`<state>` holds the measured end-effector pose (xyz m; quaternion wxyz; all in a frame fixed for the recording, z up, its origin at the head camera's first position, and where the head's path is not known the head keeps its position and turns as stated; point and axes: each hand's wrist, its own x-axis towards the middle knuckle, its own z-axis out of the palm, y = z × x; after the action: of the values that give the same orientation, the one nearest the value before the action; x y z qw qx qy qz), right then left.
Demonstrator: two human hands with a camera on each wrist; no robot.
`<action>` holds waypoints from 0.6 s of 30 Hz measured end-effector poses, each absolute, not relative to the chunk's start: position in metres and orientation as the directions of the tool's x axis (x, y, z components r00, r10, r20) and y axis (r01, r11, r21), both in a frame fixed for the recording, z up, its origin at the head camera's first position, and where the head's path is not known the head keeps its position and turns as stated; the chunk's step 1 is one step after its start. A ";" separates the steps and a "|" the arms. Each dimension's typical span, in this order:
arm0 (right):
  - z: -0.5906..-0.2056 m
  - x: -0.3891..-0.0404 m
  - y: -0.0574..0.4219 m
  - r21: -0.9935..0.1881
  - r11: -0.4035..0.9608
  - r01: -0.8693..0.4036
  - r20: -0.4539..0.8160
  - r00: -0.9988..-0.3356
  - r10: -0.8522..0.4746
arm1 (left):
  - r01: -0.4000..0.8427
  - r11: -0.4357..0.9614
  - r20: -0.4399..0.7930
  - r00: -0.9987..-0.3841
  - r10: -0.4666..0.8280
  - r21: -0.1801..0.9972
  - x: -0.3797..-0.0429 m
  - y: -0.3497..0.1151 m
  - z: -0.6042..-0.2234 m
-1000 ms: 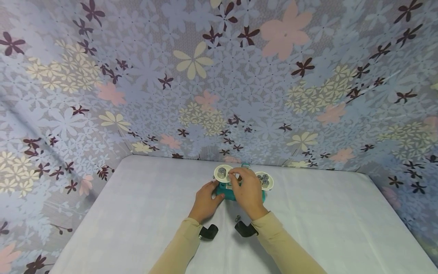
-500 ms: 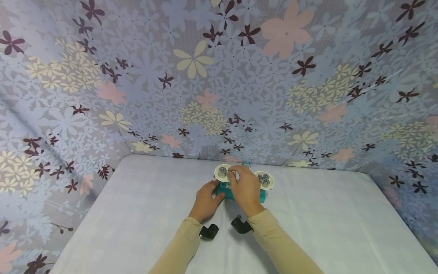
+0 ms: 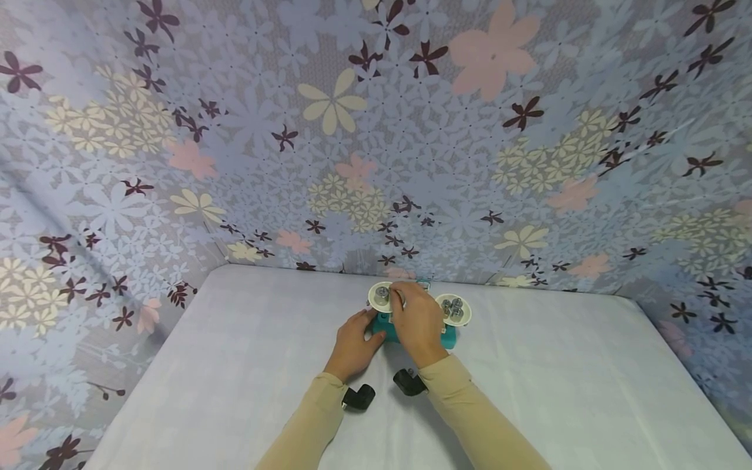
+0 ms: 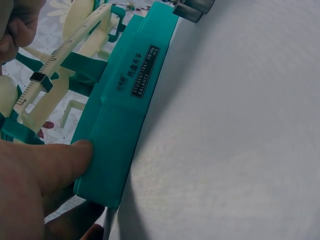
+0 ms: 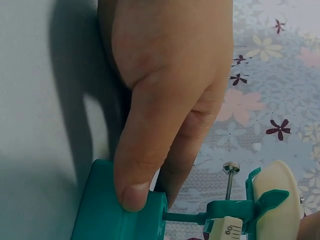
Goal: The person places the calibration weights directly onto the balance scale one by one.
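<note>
A teal balance scale (image 3: pixel 384 329) with cream pans stands near the table's far edge; its label reads "Student balance" in the left wrist view. My left hand (image 3: pixel 354 344) grips the left end of its base, the thumb (image 4: pixel 75 155) flat on the front face. My right hand (image 3: pixel 420 323) reaches over the beam, its bent fingers (image 4: pixel 22 32) at the inner edge of the left pan (image 3: pixel 373 303). That pan carries a metal cylinder (image 3: pixel 382 293). I cannot tell whether the right fingers hold anything. Several metal pieces (image 3: pixel 453 307) sit in the right pan (image 3: pixel 467 319).
Small metal pieces (image 4: pixel 190 9) lie on the white-covered table (image 3: pixel 264 339) in front of the scale, partly hidden by the right wrist camera (image 3: pixel 409 382) in the head view. A dark rider (image 4: pixel 41 81) sits on the graduated beam. A flowered wall (image 3: pixel 376 163) rises behind.
My right hand and forearm have shifted slightly left, and the fingers have curled in closer beside the left pan. The left hand keeps its hold on the base.
</note>
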<state>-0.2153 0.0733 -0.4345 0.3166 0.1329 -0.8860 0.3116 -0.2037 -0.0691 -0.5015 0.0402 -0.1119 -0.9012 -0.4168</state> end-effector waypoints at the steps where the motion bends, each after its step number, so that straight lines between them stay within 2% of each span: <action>1: -0.435 -0.216 0.073 -0.466 0.770 -0.435 0.646 -0.762 -0.039 | 0.238 0.628 0.169 -0.971 0.168 0.741 -0.204 -0.069 -0.502; 18: -0.441 -0.221 0.071 -0.450 0.766 -0.459 0.669 -0.741 -0.051 | 0.240 0.631 0.169 -0.971 0.171 0.738 -0.203 -0.069 -0.500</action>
<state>-0.2211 0.0715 -0.4412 0.3293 0.1446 -0.8802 0.3098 -0.2028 -0.0691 -0.5002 0.0415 -0.1138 -0.9022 -0.4140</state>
